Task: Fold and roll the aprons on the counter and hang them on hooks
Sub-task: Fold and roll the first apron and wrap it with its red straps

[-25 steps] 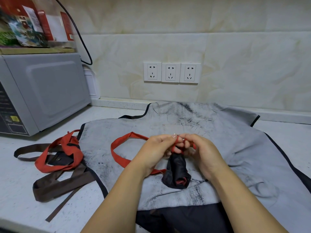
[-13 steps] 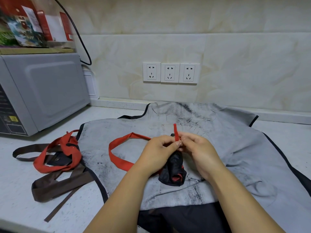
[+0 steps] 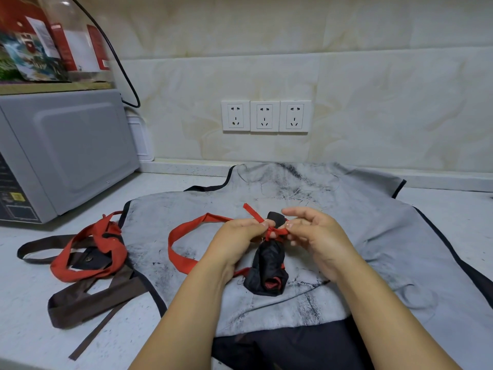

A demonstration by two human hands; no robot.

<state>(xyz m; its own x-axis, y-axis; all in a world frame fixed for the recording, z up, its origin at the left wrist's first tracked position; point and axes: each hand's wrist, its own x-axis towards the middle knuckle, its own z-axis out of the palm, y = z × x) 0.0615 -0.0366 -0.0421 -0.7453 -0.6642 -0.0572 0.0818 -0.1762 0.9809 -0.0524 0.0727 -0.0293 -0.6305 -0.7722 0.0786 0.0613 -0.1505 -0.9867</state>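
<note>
- A pale, speckled worktop [image 3: 40, 316] runs from left to right along a tiled wall.
- A grey microwave [image 3: 66, 150] stands on it at the far left, its side turned toward the viewer.
- A white boxy item [image 3: 140, 140] stands behind the microwave, against the wall; what it is cannot be told.
- A large grey apron [image 3: 373, 222] with dark edging and sooty black marks lies spread flat across the middle and right, its top reaching the wall.
- Just left of the apron lies a loose tangle of red straps [image 3: 90, 252], resting on and among wide brown straps [image 3: 88, 303]; one thin brown strap trails toward the near edge.
</note>
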